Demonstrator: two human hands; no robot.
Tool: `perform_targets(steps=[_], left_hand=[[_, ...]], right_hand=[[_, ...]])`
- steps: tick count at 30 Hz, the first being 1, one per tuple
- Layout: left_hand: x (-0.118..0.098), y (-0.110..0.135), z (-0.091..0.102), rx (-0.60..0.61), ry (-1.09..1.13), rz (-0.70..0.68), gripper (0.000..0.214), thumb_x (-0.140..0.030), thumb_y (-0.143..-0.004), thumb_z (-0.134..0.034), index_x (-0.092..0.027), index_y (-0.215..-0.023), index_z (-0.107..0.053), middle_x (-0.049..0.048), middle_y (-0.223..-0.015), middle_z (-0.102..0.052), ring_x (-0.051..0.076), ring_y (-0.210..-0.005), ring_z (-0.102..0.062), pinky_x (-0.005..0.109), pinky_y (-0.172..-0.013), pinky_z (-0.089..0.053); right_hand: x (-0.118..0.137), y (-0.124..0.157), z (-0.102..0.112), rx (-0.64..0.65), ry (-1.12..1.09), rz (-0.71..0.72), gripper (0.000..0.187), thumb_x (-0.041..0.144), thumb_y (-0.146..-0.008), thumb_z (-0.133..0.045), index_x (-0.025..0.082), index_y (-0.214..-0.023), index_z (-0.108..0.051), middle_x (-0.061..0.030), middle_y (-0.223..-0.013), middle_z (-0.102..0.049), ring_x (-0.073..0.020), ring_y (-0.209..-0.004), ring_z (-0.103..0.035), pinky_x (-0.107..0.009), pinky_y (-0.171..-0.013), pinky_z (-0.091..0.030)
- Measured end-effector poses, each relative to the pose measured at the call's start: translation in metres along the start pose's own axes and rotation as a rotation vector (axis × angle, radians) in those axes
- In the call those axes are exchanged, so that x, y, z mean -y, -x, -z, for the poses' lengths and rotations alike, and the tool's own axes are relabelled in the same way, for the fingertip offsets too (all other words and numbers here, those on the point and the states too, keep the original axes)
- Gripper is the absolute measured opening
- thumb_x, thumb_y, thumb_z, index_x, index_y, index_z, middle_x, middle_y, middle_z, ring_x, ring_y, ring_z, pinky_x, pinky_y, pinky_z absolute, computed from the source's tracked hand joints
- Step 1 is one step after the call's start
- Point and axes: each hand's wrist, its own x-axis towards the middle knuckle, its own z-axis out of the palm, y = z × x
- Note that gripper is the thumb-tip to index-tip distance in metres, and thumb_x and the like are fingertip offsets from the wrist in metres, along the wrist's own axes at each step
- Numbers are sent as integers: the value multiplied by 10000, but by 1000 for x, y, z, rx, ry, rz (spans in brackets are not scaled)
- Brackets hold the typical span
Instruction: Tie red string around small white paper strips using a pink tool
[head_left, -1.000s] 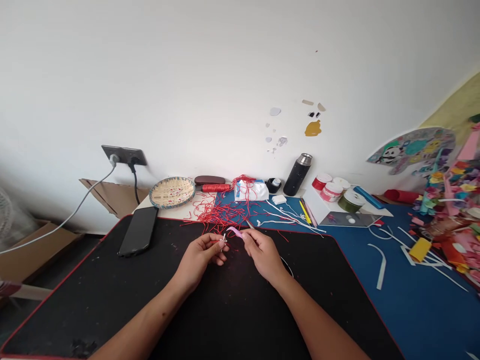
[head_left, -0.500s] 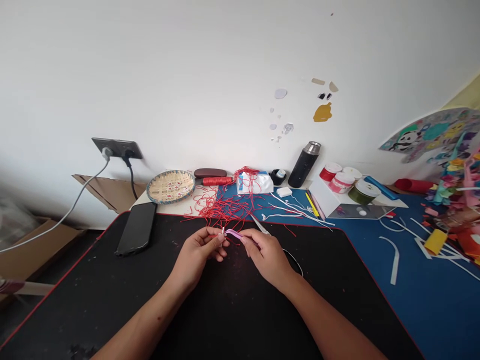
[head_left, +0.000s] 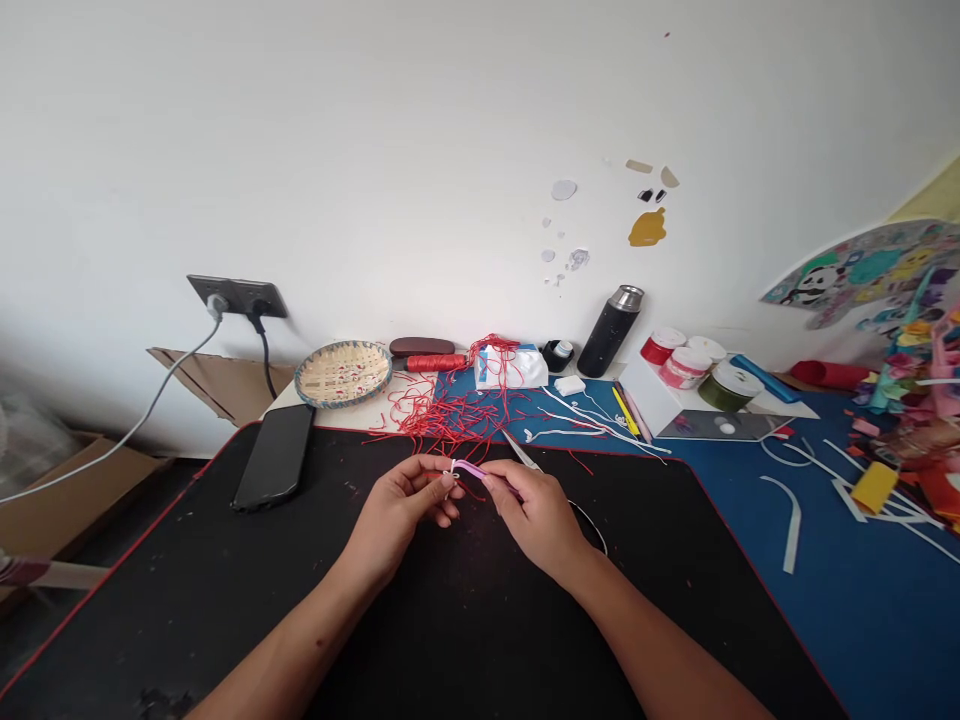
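My left hand is pinched on a tiny white piece with red thread at its fingertips. My right hand is closed on a small pink strip that reaches across to the left fingertips. Both hands hover over the black mat, close together. Just beyond them lies a tangle of red threads. Small scissors lie right behind my right hand.
A black phone lies at the mat's left rear. A woven basket, red thread spool, tissue pack, black flask and tape tubs line the wall. White strips and coloured paper scraps cover the blue mat at right.
The view has shifted a little to the left and up. My hands stay together, the pink strip now drawn closer to the left fingertips.
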Motion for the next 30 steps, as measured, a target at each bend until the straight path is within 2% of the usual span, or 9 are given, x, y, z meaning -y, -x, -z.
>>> perform_targets(steps=[13,30], left_hand=[[0,-1,1,9,47,20,382,-368,-740,-884,-129,-980,-705,72,-788,-775,133,-594,-655,212,-542,-492],[-1,0,1,-1,39,22,418,-387,-718,-897,-127,-975,-694,63,-774,-773,126,-583,-648,206,-530,-489]], right_hand=[[-1,1,0,13,3,21,247,299,-1056,-467,237,-1088,-703,-37,-926,-752,-191,-817,-686,-282,-749,-488],[0,0,0,15,18,65,240,273,-1058,-475,220,-1097,-706,-31,-895,-743,-172,-769,-677,-268,-691,-473]])
